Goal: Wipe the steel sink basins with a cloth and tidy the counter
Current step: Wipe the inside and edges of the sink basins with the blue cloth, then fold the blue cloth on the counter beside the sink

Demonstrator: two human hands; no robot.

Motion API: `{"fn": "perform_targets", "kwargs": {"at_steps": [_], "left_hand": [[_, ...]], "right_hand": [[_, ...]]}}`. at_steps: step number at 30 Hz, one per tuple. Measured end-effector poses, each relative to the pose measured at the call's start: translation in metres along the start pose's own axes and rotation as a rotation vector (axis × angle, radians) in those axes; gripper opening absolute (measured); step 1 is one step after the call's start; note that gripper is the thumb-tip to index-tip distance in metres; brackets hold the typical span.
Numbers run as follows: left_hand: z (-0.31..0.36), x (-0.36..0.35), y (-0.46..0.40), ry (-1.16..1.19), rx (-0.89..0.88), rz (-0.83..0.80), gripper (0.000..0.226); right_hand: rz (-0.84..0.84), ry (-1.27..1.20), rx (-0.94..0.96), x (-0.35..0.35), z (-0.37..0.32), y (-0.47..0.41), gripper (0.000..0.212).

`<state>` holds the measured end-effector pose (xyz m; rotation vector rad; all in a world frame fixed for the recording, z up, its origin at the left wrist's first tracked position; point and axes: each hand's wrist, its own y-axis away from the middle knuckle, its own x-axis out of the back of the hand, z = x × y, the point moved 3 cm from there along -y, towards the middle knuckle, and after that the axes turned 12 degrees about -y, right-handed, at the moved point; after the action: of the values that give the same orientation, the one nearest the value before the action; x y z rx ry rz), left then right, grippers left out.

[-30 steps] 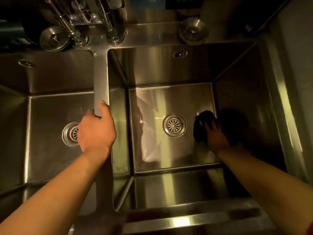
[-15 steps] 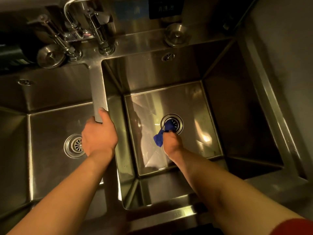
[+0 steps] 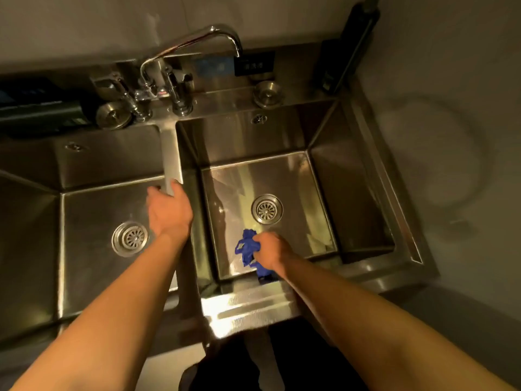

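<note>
We look down on a steel double sink, with our left hand (image 3: 169, 213) resting on the divider (image 3: 172, 159) between the two basins, fingers curled over its edge on the left side and thumb lying on top. Our right hand (image 3: 269, 249) is down in the right basin (image 3: 296, 179), gripping a crumpled blue cloth (image 3: 248, 246) against the floor of the basin at its near edge, left of centre. The cloth bunches out to the left of the fist, and a tail of it hangs below near the front wall. The right drain (image 3: 267, 208) lies just beyond the cloth, uncovered. The left basin (image 3: 84, 221) shows its own drain (image 3: 130, 238), just left of our left wrist. At the far side stand the faucet (image 3: 194, 43) and two round steel stoppers (image 3: 112, 115) on the ledge.
</note>
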<state>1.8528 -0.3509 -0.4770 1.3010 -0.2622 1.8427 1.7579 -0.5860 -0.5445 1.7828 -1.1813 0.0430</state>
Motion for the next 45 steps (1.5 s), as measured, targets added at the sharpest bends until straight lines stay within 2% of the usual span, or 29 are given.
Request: {"fn": "perform_targets", "kwargs": {"at_steps": [4,8,11,15,19,22,26,34,36,45], "left_hand": [[-0.002,0.009,0.014,0.017,-0.063,-0.021,0.057],[-0.010,0.016,0.045,-0.075,-0.212,-0.051,0.053],[-0.024,0.026,0.080,-0.162,-0.275,-0.091,0.055],[-0.038,0.044,0.125,-0.266,-0.370,-0.107,0.054],[-0.039,0.073,0.153,-0.219,-0.398,-0.142,0.052],[-0.034,0.099,0.171,-0.135,-0.436,-0.175,0.061],[-0.017,0.139,0.187,-0.142,-0.598,-0.079,0.077],[0.010,0.223,0.196,0.013,-0.722,0.124,0.104],[0.005,0.244,0.195,0.035,-0.736,0.156,0.101],[-0.079,0.342,0.174,0.003,-0.681,0.300,0.053]], "right_hand": [[0.025,-0.020,0.026,0.024,0.001,0.041,0.043],[-0.002,0.047,0.115,0.048,-0.002,0.065,0.027],[-0.010,0.122,0.205,0.066,-0.014,0.082,0.033],[0.074,0.280,0.401,0.093,-0.039,0.105,0.042],[0.119,0.332,0.530,0.118,-0.075,0.122,0.041],[0.172,0.348,0.626,0.136,-0.105,0.137,0.039],[0.255,0.368,0.793,0.151,-0.149,0.169,0.045],[0.343,0.448,1.071,0.142,-0.226,0.247,0.051],[0.361,0.453,1.117,0.131,-0.243,0.264,0.050],[0.396,0.485,1.342,0.041,-0.325,0.326,0.054]]}}
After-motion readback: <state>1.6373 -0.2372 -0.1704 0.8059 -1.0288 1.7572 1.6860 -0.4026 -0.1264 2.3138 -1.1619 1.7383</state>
